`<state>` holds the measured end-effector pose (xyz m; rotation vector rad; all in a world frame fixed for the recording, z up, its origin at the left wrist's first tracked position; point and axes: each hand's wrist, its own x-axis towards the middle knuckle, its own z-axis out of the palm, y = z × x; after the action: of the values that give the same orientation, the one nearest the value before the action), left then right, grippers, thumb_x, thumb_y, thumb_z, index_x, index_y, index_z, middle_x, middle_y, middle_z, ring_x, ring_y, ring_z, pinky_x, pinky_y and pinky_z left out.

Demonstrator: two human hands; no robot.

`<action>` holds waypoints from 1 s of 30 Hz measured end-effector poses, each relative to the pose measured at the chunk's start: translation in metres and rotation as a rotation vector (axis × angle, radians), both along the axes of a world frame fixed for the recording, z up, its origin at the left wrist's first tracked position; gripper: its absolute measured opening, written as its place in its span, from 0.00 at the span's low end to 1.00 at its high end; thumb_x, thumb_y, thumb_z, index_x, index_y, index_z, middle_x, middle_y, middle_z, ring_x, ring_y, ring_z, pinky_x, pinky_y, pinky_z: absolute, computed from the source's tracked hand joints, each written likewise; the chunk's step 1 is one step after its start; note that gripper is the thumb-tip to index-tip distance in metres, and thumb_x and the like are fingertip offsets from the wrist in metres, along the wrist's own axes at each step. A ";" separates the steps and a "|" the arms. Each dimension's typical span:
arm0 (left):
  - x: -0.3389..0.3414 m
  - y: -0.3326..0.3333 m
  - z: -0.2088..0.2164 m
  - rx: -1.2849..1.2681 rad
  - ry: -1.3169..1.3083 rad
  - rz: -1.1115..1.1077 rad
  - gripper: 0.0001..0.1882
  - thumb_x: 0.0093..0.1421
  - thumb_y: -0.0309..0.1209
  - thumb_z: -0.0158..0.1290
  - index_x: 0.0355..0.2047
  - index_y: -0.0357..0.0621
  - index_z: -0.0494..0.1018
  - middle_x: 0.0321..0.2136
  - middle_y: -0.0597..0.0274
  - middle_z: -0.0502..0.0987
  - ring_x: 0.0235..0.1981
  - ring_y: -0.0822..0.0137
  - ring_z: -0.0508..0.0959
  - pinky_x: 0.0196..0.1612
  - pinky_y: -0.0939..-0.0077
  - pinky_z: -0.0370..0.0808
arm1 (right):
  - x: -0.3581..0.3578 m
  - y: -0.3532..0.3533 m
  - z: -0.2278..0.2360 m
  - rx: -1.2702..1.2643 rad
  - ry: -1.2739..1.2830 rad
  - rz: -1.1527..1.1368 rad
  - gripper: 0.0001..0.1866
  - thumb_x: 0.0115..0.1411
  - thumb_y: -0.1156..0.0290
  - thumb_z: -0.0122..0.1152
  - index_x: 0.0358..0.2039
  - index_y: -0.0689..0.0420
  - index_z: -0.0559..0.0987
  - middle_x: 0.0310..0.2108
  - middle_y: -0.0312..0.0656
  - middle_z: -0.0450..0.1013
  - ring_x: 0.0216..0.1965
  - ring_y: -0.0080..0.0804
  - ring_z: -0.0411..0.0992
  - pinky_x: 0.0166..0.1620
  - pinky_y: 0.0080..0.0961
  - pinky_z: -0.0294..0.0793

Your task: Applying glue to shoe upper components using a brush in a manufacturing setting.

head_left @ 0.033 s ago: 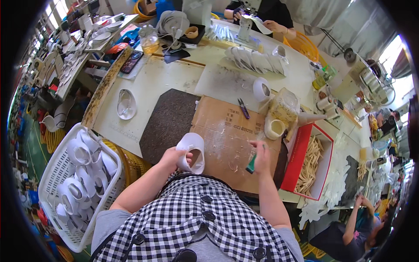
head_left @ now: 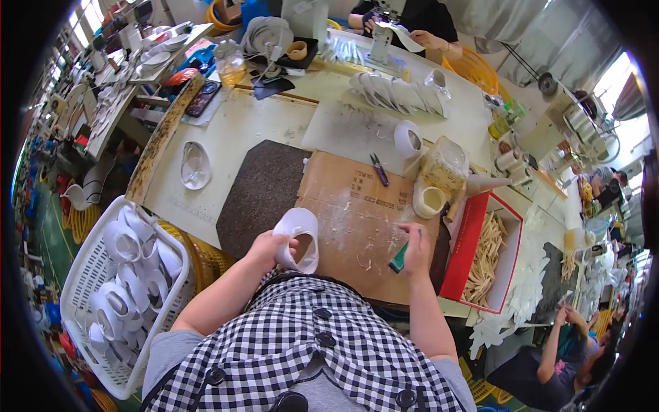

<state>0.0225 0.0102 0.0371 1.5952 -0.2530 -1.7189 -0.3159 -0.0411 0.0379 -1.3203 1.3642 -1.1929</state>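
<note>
My left hand (head_left: 264, 251) is closed on the side of a white shoe upper (head_left: 301, 223), its rounded end pointing away from me and its opening showing a brown inside. The upper is at the near left edge of a flat cardboard sheet (head_left: 336, 189). On the right, my right hand (head_left: 416, 250) is closed around a small green-handled tool (head_left: 397, 261) above the cardboard; its exact kind is hidden by my fingers. Pale scraps lie on the sheet between my hands. Purple-and-black thread snips (head_left: 379, 170) rest at its far side.
A white basket (head_left: 75, 302) full of white uppers stands at left. To the right are a red box (head_left: 461, 254) of tan strips and a cream cup (head_left: 430, 202). A dark mat (head_left: 257, 196) lies left of the cardboard. Across the table, a person works at a sewing machine (head_left: 382, 44).
The view has shifted slightly, and my right hand with the green-handled tool is a little farther right over the cardboard. My left hand keeps its hold on the shoe upper.
</note>
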 end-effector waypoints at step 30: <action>-0.026 -0.099 -0.002 -0.364 -0.436 -0.344 0.17 0.61 0.27 0.42 0.50 0.35 0.66 0.41 0.57 0.74 0.42 0.67 0.74 0.48 0.71 0.70 | -0.030 -0.036 0.022 0.148 -0.277 -0.283 0.09 0.58 0.76 0.52 0.41 0.59 0.69 0.33 0.42 0.72 0.29 0.27 0.74 0.27 0.21 0.77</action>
<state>-0.0031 -0.0885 0.0347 1.6951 -1.0459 -1.4330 -0.3463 -0.0773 0.0599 -0.8412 1.4340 -1.3765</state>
